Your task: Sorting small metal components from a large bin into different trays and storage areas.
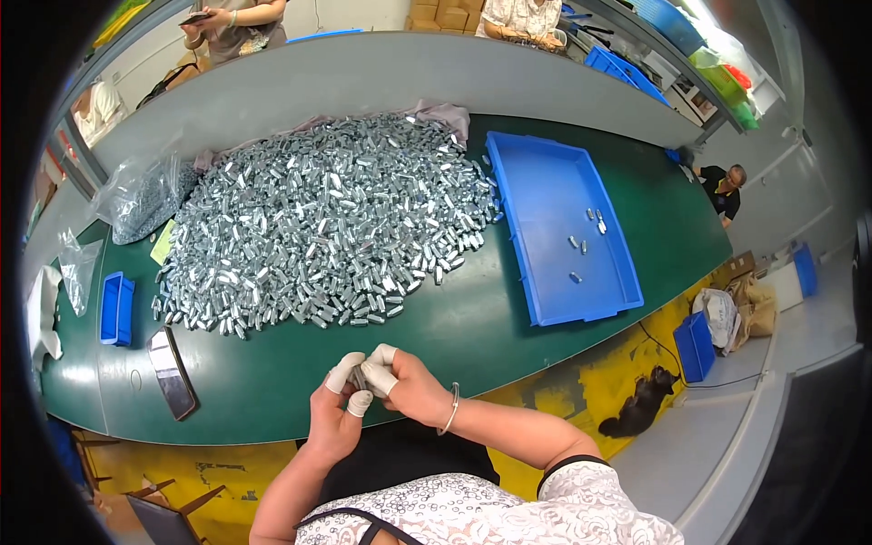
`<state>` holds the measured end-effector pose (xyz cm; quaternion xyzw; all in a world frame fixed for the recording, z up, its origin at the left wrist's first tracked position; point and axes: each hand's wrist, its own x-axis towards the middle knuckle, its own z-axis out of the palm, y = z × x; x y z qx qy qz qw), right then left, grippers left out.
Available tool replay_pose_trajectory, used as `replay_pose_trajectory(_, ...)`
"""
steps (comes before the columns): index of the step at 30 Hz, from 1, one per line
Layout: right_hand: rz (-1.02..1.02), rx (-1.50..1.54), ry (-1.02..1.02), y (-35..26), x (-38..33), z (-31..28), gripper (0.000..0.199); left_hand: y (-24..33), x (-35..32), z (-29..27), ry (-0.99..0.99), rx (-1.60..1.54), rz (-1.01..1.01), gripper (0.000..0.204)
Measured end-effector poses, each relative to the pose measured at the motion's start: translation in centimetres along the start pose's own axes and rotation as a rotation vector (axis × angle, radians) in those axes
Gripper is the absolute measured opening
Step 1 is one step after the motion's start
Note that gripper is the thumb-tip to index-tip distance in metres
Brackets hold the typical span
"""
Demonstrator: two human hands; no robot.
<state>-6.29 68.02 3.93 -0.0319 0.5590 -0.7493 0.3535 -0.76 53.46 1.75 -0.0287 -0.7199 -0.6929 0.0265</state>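
Over the near edge of the table, my left hand [338, 409] and my right hand [407, 386] meet, both closed. White finger cots cover several of their fingertips. Pinched between them is a small grey metal piece [360, 378], mostly hidden by the fingers; whether it is one or more I cannot tell. Beyond my hands spreads a big heap of short silver metal pieces [309, 222], which look like long hex nuts. To the right of the heap lies a shallow blue tray [536, 272] with several similar pieces scattered on its bottom.
A phone [173, 374], a small blue bin [116, 309] and a clear bag of metal parts [150, 195] are on the green table [472, 350] at left. A grey partition [381, 77] runs behind. A dark animal [643, 402] lies on the floor at right; other people are beyond.
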Motion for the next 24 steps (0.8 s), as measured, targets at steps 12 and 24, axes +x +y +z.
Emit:
replay_pose_trajectory(12, -0.719, -1.068, 1.134, -4.3, -1.3, -17.4, 0.017, -3.7, -0.5, -4.6, 0.297, -0.184, -0.301, 0.039)
replay_pose_trajectory(24, -0.490, -1.363, 0.662, -2.2, 7.3, -17.5, 0.015, -3.0, -0.3, -2.2, 0.134, -0.320, -0.367, 0.040)
